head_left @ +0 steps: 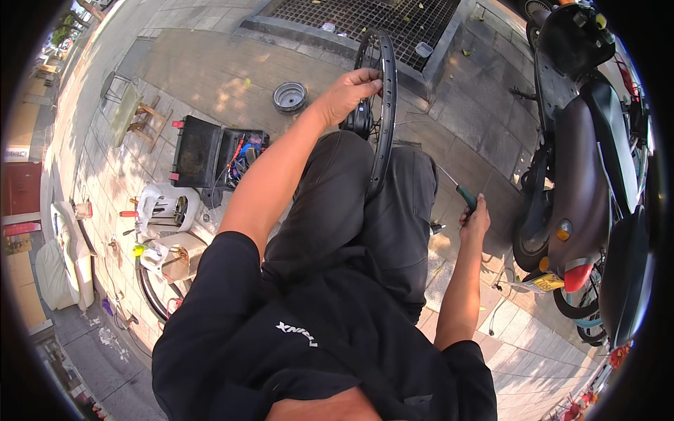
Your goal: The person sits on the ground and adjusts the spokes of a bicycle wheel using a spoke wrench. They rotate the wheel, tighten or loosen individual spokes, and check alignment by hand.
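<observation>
The left hand (pixel 352 95) is on the far part of a black wheel (pixel 387 116), its fingers grasping the rim. The wheel stands roughly upright between the person's dark-trousered knees (pixel 333 186), its near end between the thighs; a dark hub (pixel 360 119) and thin spokes show on its left side. The right hand (pixel 476 216), to the right of the legs and well apart from the wheel, has its fingers closed around the green handle of a screwdriver (pixel 465 196). The tool's thin shaft slants far and left, toward the outer side of the right knee.

On the paving (pixel 484 140), a round metal bowl (pixel 288 97) sits to the left of the left hand. Nearer and farther left lies an open black toolbox (pixel 196 153), with a jumble of tools in one half. Near it stand a white cut-open plastic container (pixel 167 203) holding items and a boxy metal can (pixel 184 254), with part of a tire (pixel 149 289) beside the can. A wooden stool (pixel 145 121) stands to the far left. Beyond the wheel is a dark floor grate (pixel 411 24); a dark scooter (pixel 581 165) with a red rear light is parked at the right.
</observation>
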`<state>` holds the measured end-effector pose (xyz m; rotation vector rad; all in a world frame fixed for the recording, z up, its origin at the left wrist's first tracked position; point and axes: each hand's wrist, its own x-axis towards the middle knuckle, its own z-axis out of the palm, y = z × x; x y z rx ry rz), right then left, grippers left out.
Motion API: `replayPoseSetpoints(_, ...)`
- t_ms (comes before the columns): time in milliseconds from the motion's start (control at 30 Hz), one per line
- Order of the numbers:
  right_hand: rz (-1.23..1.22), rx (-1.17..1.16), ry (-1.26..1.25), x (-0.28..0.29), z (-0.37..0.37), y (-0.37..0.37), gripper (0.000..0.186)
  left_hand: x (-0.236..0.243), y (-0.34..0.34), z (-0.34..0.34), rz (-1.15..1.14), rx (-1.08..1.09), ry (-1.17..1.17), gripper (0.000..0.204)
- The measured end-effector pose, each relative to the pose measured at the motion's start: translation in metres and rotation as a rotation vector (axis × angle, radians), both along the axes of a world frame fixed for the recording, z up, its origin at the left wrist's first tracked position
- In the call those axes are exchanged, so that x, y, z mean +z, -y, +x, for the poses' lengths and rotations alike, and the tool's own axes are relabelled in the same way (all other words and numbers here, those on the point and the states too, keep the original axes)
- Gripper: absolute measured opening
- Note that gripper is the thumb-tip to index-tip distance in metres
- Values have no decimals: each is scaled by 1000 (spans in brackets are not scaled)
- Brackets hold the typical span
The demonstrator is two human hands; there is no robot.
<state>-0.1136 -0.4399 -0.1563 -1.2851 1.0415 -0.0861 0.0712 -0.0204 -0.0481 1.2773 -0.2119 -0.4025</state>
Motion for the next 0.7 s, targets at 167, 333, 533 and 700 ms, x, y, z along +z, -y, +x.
replayPoseSetpoints(167,17,71,-28,-16,19,-1,36,34,-3,-13,20,185,-147,43)
replayPoseSetpoints(333,-34,220,-134,-53,46,-4,38,74,25,-32,658,421,-42,43)
replayPoseSetpoints(533,-129,392,-233,-127,75,-3,46,57,-2,-27,766,430,117,33)
replayPoseSetpoints(700,-672,543,-337,-215,77,8,53,86,-16,-22,699,506,-57,30)
